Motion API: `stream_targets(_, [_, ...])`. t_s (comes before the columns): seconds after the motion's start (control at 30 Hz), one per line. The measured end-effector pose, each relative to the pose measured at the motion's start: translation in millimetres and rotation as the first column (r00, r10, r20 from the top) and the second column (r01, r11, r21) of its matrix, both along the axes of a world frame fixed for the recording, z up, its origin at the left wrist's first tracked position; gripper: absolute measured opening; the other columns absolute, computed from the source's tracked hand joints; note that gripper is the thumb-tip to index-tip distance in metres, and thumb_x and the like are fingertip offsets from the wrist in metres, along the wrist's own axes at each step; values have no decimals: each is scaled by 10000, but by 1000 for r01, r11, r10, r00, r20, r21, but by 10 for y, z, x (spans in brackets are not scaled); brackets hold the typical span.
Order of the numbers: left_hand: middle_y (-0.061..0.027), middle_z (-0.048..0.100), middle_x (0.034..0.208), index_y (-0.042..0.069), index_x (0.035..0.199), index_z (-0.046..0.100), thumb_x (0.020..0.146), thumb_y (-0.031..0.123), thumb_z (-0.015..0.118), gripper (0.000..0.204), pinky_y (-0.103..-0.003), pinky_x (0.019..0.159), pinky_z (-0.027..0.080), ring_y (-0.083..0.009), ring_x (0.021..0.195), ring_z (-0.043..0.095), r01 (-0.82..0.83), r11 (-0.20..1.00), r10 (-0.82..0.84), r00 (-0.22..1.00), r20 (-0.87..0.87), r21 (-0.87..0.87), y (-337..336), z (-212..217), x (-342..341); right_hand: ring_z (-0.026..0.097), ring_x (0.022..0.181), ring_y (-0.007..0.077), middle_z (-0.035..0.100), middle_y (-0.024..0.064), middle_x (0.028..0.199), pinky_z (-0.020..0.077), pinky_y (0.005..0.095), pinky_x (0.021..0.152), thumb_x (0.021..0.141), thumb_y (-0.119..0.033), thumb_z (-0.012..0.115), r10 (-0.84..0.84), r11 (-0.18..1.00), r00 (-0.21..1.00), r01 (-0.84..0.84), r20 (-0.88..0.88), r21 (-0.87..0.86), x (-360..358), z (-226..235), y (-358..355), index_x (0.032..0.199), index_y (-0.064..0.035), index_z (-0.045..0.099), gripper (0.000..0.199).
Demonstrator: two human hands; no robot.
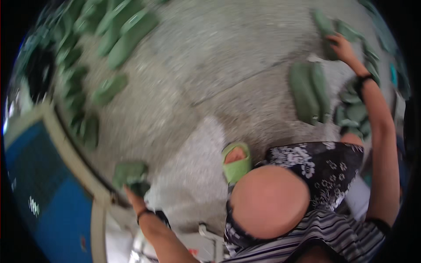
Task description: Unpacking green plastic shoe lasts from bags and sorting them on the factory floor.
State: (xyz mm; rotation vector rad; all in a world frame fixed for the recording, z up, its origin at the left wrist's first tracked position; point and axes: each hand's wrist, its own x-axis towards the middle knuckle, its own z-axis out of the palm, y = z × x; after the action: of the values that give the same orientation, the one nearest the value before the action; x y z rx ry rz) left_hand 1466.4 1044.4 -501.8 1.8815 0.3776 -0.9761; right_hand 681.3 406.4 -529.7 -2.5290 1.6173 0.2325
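Low on the left, my left hand (pixel 134 200) is closed at the dark end of a green rubber boot (pixel 128 172), beside the blue-and-cream machine. Motion blurs this hand, and some of its fingers are hidden. My right arm reaches far out to the upper right. There my right hand (pixel 344 48) has its fingers bent around another green boot (pixel 323 24), close to a row of similar boots. Nearer to me than that hand, a pair of green boots (pixel 303 92) lies side by side on the floor.
A blue panel with a cream frame (pixel 61 140) stands at the left. Several green boots (pixel 131 37) lie at the upper left, with a lone one (pixel 109 89) below. More boots (pixel 354 109) are heaped beside my right arm. My foot wears a green slipper (pixel 237 168).
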Motion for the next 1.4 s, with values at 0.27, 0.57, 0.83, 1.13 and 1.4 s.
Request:
stream_targets(0.27, [-125, 498, 1260, 93, 1280, 489, 764, 603, 525, 727, -546, 808, 361, -307, 1090, 489, -9, 795, -98, 985, 144, 606, -645, -59, -231, 533, 995, 379, 557, 206, 1077, 444, 433, 872, 680, 16, 540, -114, 993, 986, 114, -121, -3, -289, 577, -32, 992, -107, 672, 360])
stream_targets(0.57, [-279, 600, 958, -125, 998, 595, 810, 378, 649, 540, -418, 728, 520, -368, 843, 608, 47, 603, -715, 475, 513, 796, -868, -352, -729, 567, 989, 314, 674, 126, 874, 464, 398, 856, 649, -5, 530, -187, 982, 982, 186, -32, -31, -139, 273, 23, 916, -129, 706, 343])
stream_targets(0.83, [-314, 428, 1212, -92, 1021, 568, 781, 320, 613, 478, -465, 909, 397, -436, 1072, 460, 142, 506, -855, -42, 516, 850, -1968, -434, -1480, 494, 1104, 401, 607, 196, 1082, 364, 447, 1012, 648, 86, 485, -127, 992, 992, 127, -9, -10, -303, 104, -108, 961, -48, 664, 385])
stream_targets(1.13, [-223, 535, 1091, -55, 984, 570, 726, 200, 704, 387, -423, 862, 421, -384, 1002, 516, 436, 553, -718, -182, 671, 710, -2859, -40, -1992, 391, 1223, 407, 388, 225, 1330, 357, 422, 1015, 715, 86, 569, -156, 981, 988, 154, 13, 119, -153, -29, -128, 1021, -101, 645, 367])
stream_targets(1.4, [-268, 426, 1273, -14, 1289, 431, 794, 282, 674, 626, -423, 889, 395, -372, 1046, 490, 326, 593, -792, 70, 607, 736, -2630, -109, -1358, 500, 1012, 413, 481, 222, 1115, 415, 450, 908, 721, 72, 524, -41, 992, 991, 55, 125, -111, -362, -96, 96, 979, -108, 670, 347])
